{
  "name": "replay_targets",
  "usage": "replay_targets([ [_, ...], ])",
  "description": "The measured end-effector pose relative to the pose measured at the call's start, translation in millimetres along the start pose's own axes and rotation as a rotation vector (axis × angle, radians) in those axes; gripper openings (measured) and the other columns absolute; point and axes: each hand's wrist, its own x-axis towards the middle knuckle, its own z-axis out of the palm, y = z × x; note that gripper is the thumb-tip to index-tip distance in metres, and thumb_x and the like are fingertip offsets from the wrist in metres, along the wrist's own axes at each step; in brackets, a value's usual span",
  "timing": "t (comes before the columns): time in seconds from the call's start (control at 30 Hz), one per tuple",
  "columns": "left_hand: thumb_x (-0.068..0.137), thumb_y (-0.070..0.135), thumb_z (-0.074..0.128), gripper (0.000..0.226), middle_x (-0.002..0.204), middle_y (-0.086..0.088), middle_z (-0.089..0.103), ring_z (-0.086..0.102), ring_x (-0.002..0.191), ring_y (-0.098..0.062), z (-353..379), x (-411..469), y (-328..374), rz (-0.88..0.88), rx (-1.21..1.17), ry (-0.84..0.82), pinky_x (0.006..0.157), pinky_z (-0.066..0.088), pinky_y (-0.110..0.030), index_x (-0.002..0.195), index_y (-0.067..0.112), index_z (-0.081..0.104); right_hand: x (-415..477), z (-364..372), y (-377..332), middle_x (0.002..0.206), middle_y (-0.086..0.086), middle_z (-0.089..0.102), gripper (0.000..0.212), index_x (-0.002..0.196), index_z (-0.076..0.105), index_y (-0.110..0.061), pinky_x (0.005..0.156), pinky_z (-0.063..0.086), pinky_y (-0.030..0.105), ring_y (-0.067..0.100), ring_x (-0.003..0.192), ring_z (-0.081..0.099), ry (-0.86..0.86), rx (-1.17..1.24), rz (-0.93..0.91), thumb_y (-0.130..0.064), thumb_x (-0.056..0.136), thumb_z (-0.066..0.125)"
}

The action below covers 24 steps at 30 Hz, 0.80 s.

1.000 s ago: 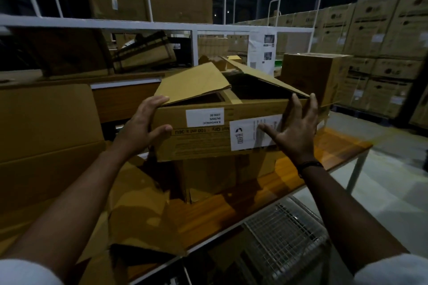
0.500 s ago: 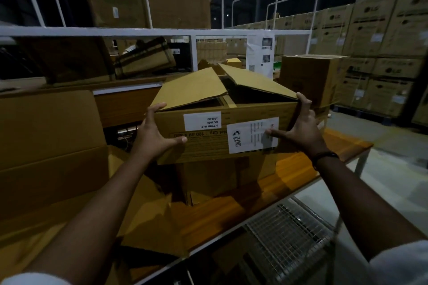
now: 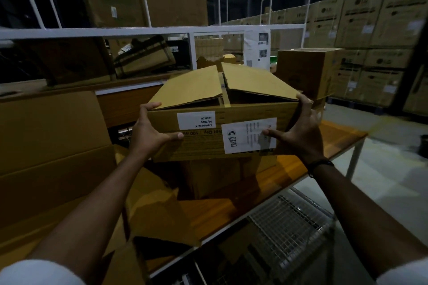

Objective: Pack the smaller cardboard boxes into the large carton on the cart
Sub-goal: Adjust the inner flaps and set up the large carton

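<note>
A brown cardboard box with two white labels on its near face sits atop another box on the wooden table. Its top flaps hang loosely, partly raised. My left hand grips the box's left end, thumb across the front face and fingers round the corner. At the right end, my right hand holds it the same way, thumb on the large label and fingers over the top right corner. A large open carton stands at the left.
Loose cardboard sheets lie on the orange table below the box. A wire mesh cart basket sits under the table's front edge. Another closed box stands behind right. White rack rails cross the back. Stacked cartons fill the right.
Both hands went from open beside the box to gripping its two ends. The box has come closer and its flaps have dropped lower.
</note>
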Motion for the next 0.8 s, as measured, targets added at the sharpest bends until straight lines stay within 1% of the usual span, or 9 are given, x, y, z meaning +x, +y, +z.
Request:
replay_targets([
  [0.07,0.059,0.026,0.1,0.104,0.152,-0.013,0.045,0.047,0.137,-0.035,-15,-6,-3,0.011,-0.004,-0.012,0.099,0.052,-0.051,0.142,0.035,0.039,-12,-4,-13,0.146,0.019,0.045,0.131,0.157,0.026,-0.024,0.089,0.055,0.044,0.036,0.123,0.052,0.012,-0.015,0.003,-0.081,0.053,0.083],
  [0.13,0.057,0.027,0.1,0.103,0.151,-0.011,0.046,0.049,0.135,-0.033,-31,-14,-6,0.027,-0.019,-0.018,0.099,0.053,-0.053,0.139,0.037,0.039,-28,-8,-28,0.148,0.018,0.042,0.131,0.157,0.024,-0.025,0.089,0.056,0.052,0.036,0.127,0.049,0.026,-0.022,0.001,-0.083,0.053,0.081],
  [0.23,0.056,0.027,0.1,0.1,0.151,-0.007,0.045,0.047,0.136,-0.031,-60,-31,-12,0.054,-0.062,-0.037,0.1,0.053,-0.057,0.132,0.047,0.038,-59,-15,-57,0.15,0.016,0.04,0.127,0.156,0.021,-0.032,0.087,0.056,0.057,0.038,0.13,0.048,0.021,-0.023,0.009,-0.074,0.054,0.085],
  [0.3,0.056,0.024,0.1,0.099,0.15,-0.003,0.043,0.045,0.137,-0.029,-81,-45,-17,0.064,-0.078,-0.044,0.102,0.051,-0.056,0.131,0.046,0.039,-80,-17,-76,0.151,0.016,0.041,0.126,0.155,0.02,-0.036,0.086,0.057,0.058,0.039,0.129,0.05,0.02,-0.034,0.021,-0.069,0.054,0.087],
  [0.4,0.056,0.023,0.101,0.099,0.15,0.0,0.042,0.042,0.139,-0.027,-119,-66,-23,0.084,-0.083,-0.019,0.103,0.049,-0.052,0.131,0.046,0.04,-109,-17,-104,0.149,0.016,0.044,0.123,0.155,0.022,-0.034,0.081,0.059,0.059,0.04,0.125,0.053,0.052,-0.062,-0.006,-0.069,0.057,0.087],
  [0.53,0.053,0.026,0.101,0.099,0.152,0.001,0.042,0.04,0.14,-0.025,-173,-90,-37,0.11,-0.034,0.028,0.105,0.048,-0.052,0.127,0.052,0.041,-139,-6,-143,0.15,0.013,0.045,0.122,0.153,0.022,-0.035,0.075,0.06,0.057,0.04,0.122,0.057,0.043,-0.054,-0.036,-0.081,0.057,0.081],
  [0.7,0.053,0.024,0.101,0.097,0.148,0.003,0.045,0.043,0.137,-0.024,-243,-126,-60,0.123,0.012,0.112,0.102,0.047,-0.047,0.128,0.044,0.043,-167,26,-196,0.149,0.014,0.043,0.122,0.154,0.024,-0.032,0.077,0.06,0.057,0.04,0.125,0.053,0.018,-0.018,-0.067,-0.073,0.057,0.085],
  [0.73,0.052,0.026,0.101,0.097,0.147,0.006,0.046,0.044,0.136,-0.024,-257,-134,-64,0.125,0.022,0.132,0.103,0.048,-0.048,0.126,0.048,0.043,-172,33,-207,0.149,0.013,0.044,0.122,0.154,0.025,-0.031,0.078,0.059,0.055,0.039,0.125,0.053,0.011,-0.01,-0.079,-0.072,0.057,0.086],
  [0.8,0.047,0.038,0.099,0.096,0.145,0.008,0.047,0.045,0.135,-0.024,-287,-147,-72,0.116,0.055,0.157,0.104,0.049,-0.05,0.12,0.061,0.04,-181,47,-229,0.148,0.012,0.044,0.123,0.155,0.024,-0.032,0.08,0.059,0.053,0.038,0.125,0.052,-0.009,0.02,-0.091,-0.072,0.056,0.086],
])
